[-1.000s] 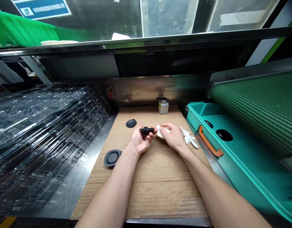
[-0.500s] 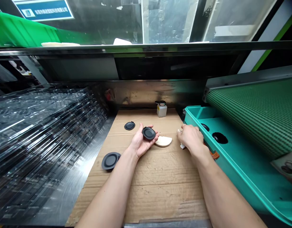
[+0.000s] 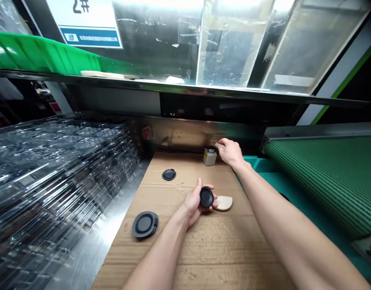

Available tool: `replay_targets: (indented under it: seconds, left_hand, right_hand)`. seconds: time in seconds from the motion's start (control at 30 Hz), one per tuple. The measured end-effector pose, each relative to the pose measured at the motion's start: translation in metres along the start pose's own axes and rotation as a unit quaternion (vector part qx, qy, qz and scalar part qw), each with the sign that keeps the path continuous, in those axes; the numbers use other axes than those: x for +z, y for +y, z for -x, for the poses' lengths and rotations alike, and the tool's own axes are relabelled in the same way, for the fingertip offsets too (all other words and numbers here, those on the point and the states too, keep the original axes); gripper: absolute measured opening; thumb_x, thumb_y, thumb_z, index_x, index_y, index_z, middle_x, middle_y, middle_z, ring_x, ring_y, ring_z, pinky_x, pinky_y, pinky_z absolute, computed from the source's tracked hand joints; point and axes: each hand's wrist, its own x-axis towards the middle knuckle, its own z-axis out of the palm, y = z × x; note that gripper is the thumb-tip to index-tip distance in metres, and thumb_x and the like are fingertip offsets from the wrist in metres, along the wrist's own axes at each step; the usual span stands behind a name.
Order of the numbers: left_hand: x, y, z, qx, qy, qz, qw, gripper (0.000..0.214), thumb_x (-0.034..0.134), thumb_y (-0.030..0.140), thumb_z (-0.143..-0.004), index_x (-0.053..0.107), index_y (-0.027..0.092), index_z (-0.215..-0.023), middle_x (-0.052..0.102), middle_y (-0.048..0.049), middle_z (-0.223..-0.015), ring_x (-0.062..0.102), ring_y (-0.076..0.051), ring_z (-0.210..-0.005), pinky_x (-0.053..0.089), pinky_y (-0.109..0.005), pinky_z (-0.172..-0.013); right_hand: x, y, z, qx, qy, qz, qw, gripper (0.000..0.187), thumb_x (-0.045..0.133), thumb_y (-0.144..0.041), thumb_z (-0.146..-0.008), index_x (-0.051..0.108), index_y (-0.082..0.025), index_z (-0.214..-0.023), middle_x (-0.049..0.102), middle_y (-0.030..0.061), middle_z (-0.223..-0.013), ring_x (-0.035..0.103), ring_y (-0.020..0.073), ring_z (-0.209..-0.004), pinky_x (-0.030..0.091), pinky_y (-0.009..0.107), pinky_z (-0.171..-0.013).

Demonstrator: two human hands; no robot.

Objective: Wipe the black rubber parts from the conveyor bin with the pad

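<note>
My left hand [image 3: 195, 201] is closed on a small black round cap [image 3: 206, 197], held just above the cardboard sheet [image 3: 203, 241]. A cream cloth pad [image 3: 223, 202] lies on the cardboard right beside that hand. My right hand [image 3: 230, 152] reaches to the back, fingers pinched on something small I cannot make out, just right of a small white bottle with a black top [image 3: 210, 156]. Two more black caps lie on the cardboard, one at the back [image 3: 168, 174] and a larger one at the front left [image 3: 144, 224].
Stacked clear plastic trays [image 3: 52, 181] fill the left side. A teal bin [image 3: 294, 193] and a green ribbed conveyor belt [image 3: 330, 177] run along the right. A metal shelf with a green tray [image 3: 43, 56] hangs overhead.
My right hand let go of the cloth pad, passed by the teal bin and moved back to the small bottle. My left hand turned the cap. The view tilted up.
</note>
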Motion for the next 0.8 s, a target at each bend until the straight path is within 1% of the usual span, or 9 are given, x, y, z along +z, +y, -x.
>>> replay_targets:
  seconds: [0.1,0.23,0.37,0.43,0.5,0.6,0.67,0.73,0.8]
  left_hand:
    - [-0.002,0.001,-0.002,-0.002,0.021,0.034,0.999,0.055,0.042,0.065,-0.084,0.057,0.015,-0.100,0.066,-0.0118,-0.080,0.065,-0.019,-0.055,0.040,-0.023,-0.044]
    - [-0.004,0.004,-0.005,-0.007,0.037,0.057,0.998,0.059,0.041,0.070,-0.081,0.057,0.015,-0.099,0.065,-0.0107,-0.077,0.060,-0.017,-0.049,0.030,-0.020,-0.038]
    - [-0.005,0.005,-0.005,-0.009,0.055,0.078,0.995,0.066,0.036,0.074,-0.080,0.058,0.015,-0.097,0.063,-0.0095,-0.075,0.058,-0.016,-0.048,0.031,-0.021,-0.038]
    - [-0.006,0.007,-0.004,-0.005,0.064,0.096,0.993,0.066,0.033,0.072,-0.082,0.059,0.013,-0.095,0.063,-0.0101,-0.075,0.057,-0.014,-0.048,0.031,-0.022,-0.039]
    - [-0.008,0.009,-0.003,0.005,0.074,0.108,0.991,0.061,0.033,0.066,-0.086,0.059,0.011,-0.093,0.063,-0.0108,-0.075,0.055,-0.013,-0.048,0.032,-0.021,-0.039]
    - [-0.009,0.013,0.000,0.020,0.086,0.101,0.991,0.049,0.035,0.055,-0.090,0.058,0.012,-0.095,0.064,-0.0107,-0.075,0.056,-0.013,-0.047,0.030,-0.020,-0.038]
    - [-0.008,0.016,0.002,0.021,0.084,0.081,0.993,0.044,0.034,0.053,-0.090,0.056,0.014,-0.097,0.065,-0.0104,-0.075,0.057,-0.014,-0.046,0.026,-0.019,-0.036]
    - [-0.007,0.017,0.004,0.013,0.079,0.054,0.995,0.044,0.032,0.053,-0.090,0.055,0.016,-0.097,0.066,-0.0101,-0.073,0.058,-0.016,-0.044,0.022,-0.019,-0.034]
    - [-0.005,0.017,0.005,-0.001,0.084,0.029,0.996,0.046,0.029,0.054,-0.090,0.054,0.016,-0.097,0.066,-0.0099,-0.068,0.057,-0.017,-0.041,0.019,-0.019,-0.032]
  right_hand:
    - [0.006,-0.006,-0.031,0.005,-0.078,0.024,0.997,0.026,0.054,-0.023,-0.081,0.072,-0.020,-0.101,0.068,0.0125,-0.096,0.062,0.0247,-0.089,0.044,0.031,-0.074]
    - [0.022,-0.005,-0.043,-0.006,-0.125,0.030,0.992,0.021,0.059,-0.015,-0.072,0.075,-0.019,-0.086,0.069,0.0110,-0.083,0.063,0.0231,-0.077,0.045,0.030,-0.068]
    - [0.028,-0.004,-0.049,-0.006,-0.139,0.015,0.990,0.019,0.062,-0.013,-0.068,0.075,-0.019,-0.081,0.069,0.0096,-0.078,0.063,0.0218,-0.076,0.045,0.029,-0.070]
    - [0.023,-0.004,-0.050,-0.002,-0.135,-0.001,0.991,0.016,0.064,-0.013,-0.067,0.074,-0.018,-0.078,0.069,0.0095,-0.079,0.062,0.0214,-0.079,0.045,0.028,-0.070]
    - [0.015,-0.005,-0.044,0.005,-0.122,-0.023,0.992,0.014,0.063,-0.018,-0.070,0.073,-0.017,-0.080,0.069,0.0097,-0.079,0.062,0.0205,-0.078,0.045,0.027,-0.069]
    - [0.005,-0.006,-0.014,0.016,-0.108,-0.063,0.992,0.024,0.053,-0.030,-0.083,0.070,-0.014,-0.091,0.068,0.0094,-0.077,0.061,0.0173,-0.069,0.044,0.025,-0.060]
    - [0.003,-0.008,0.021,0.019,-0.118,-0.149,0.982,0.030,0.047,-0.035,-0.088,0.066,-0.012,-0.095,0.067,0.0082,-0.075,0.059,0.0146,-0.061,0.042,0.023,-0.053]
    - [0.003,-0.010,0.062,0.017,-0.134,-0.280,0.950,0.030,0.048,-0.038,-0.089,0.062,-0.012,-0.096,0.066,0.0063,-0.073,0.057,0.0131,-0.058,0.042,0.022,-0.052]
    - [0.004,-0.013,0.101,0.009,-0.144,-0.377,0.915,0.030,0.053,-0.041,-0.087,0.060,-0.014,-0.096,0.066,0.0055,-0.078,0.059,0.0138,-0.064,0.046,0.023,-0.057]
